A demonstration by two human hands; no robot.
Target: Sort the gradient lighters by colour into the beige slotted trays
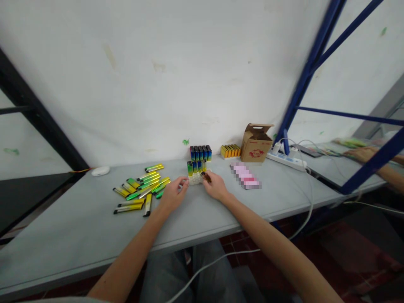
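Note:
A white holder (196, 179) with small cells stands in front of me, with several blue-and-yellow lighters (195, 168) upright in its back part. My right hand (215, 185) pinches a dark lighter-like piece (207, 177), its black end over the right side of the holder. My left hand (174, 193) is at the holder's left end, fingers loosely curled and apart; whether the tips touch it is unclear. Left of that hand, several yellow and green lighters (143, 189) lie loose on the table.
Behind the holder stands a block of blue lighters (200, 153). A yellow block (230, 151), an open cardboard box (255, 145) and a power strip (287, 160) line the back right. A blurred pink item (245, 175) lies nearer. Another person's arm (378, 164) shows far right.

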